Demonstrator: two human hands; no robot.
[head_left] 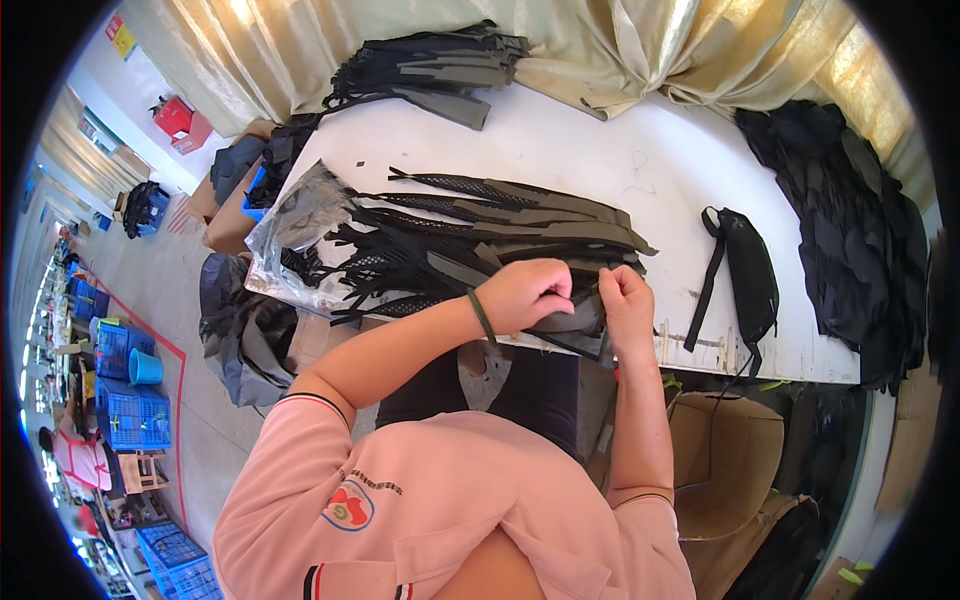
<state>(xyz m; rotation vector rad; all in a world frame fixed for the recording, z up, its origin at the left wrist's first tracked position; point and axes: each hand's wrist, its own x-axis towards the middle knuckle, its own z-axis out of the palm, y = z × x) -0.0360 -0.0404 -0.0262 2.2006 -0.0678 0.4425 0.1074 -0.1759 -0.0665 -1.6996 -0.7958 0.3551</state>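
Just over the near edge of the table, my left hand (535, 296) is closed, fingers curled at a dark grey fabric piece (582, 322) with black edging. My right hand (627, 300) pinches the right side of the same piece, thumb and fingers pressed together. A dark green band circles my left wrist. Directly beyond my hands lies a pile of long black and grey sewn strips (560, 210), with mesh sections and loose strap ends fanned to the left. My fingers partly hide the held piece.
A black pouch with straps (750, 275) lies at the right on the white table (690, 160). Black fabric heaps (860, 240) hang over the right end; more strips (430, 70) lie at the back. Crumpled clear plastic (305, 210) sits at the left, an open carton (725, 450) below.
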